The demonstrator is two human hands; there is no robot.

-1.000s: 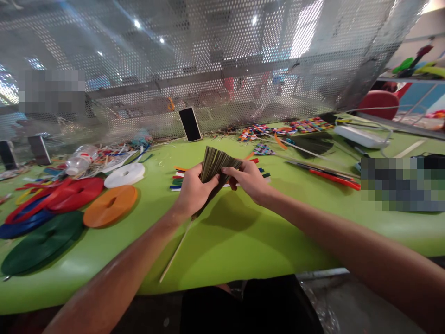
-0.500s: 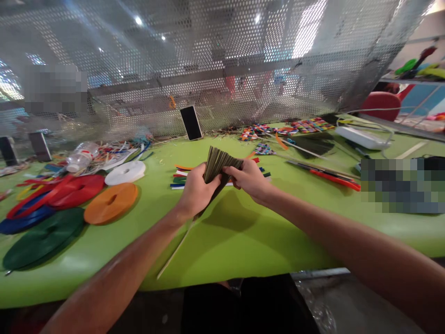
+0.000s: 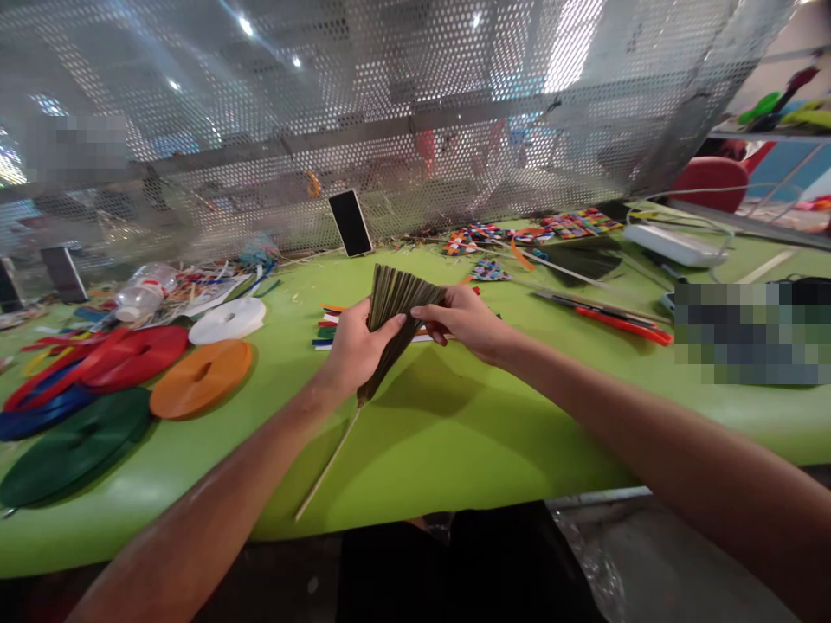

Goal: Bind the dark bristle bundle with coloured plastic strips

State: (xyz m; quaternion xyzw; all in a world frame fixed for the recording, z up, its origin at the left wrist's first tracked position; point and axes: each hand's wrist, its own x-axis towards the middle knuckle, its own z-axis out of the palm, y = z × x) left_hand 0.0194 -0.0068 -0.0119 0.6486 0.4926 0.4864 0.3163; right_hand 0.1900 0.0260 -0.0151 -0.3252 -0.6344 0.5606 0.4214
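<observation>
Both hands hold a folded dark green leaf fan (image 3: 393, 298) above the middle of the green table (image 3: 454, 433). My left hand (image 3: 354, 346) grips its lower pleats, thumb across the front. At the fan's upper right edge my right hand (image 3: 464, 322) pinches the pleats. A thin pale stick (image 3: 325, 472) runs from the fan down toward the table's near edge. Short coloured strips (image 3: 331, 324) lie on the table just behind the hands.
Flat reels of tape lie at the left: white (image 3: 227, 320), red (image 3: 133, 356), orange (image 3: 200, 389), dark green (image 3: 74, 446). A phone (image 3: 351, 222) leans on the perforated metal screen (image 3: 415, 112). Woven coloured pieces (image 3: 480, 235), another dark fan (image 3: 588, 260) and red-handled scissors (image 3: 616, 316) lie at the right.
The fan's pleats have spread a little wider between the hands. The right hand has shifted slightly along the top edge. The view has tilted a bit.
</observation>
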